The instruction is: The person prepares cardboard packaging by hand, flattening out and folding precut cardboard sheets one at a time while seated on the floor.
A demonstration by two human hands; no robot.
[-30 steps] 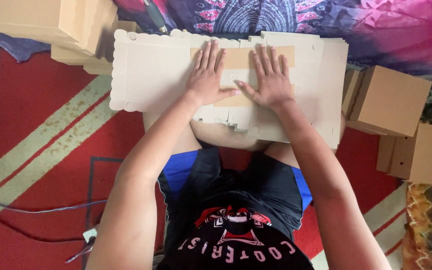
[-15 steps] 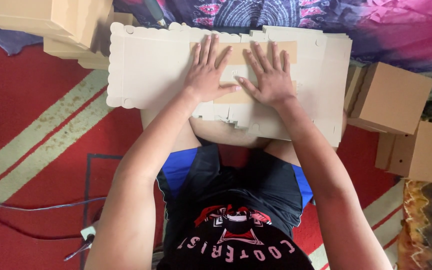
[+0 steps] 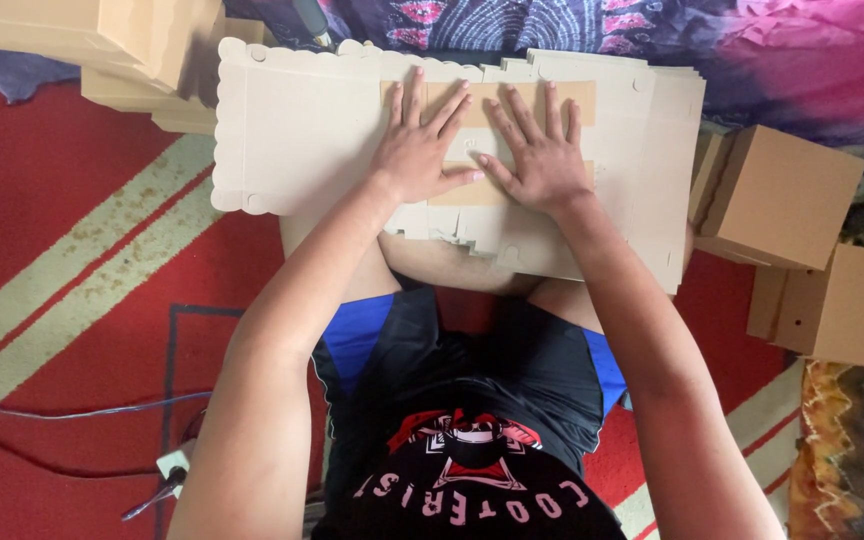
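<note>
Unmoved since earlier: left hand [image 3: 420, 150], right hand [image 3: 542, 160] | both spread flat, touching cardboard sheet [image 3: 302, 130] beneath

1. Flat cardboard sheet [image 3: 312, 130] lies across the person's knees, over the rug [image 3: 72, 300].
2. Left hand [image 3: 420, 140] and right hand [image 3: 542, 155] rest flat on the sheet, side by side (thumbs nearly meeting).
3. Folded boxes [image 3: 787, 195] stand right of the sheet.
4. Stacked boxes [image 3: 102, 40] sit at the far left.
5. Cable [image 3: 62, 412] crosses the rug near left.

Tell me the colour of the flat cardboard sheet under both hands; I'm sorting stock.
Pale beige flat cardboard sheet, with darker tan panels near the hands; head view.
</note>
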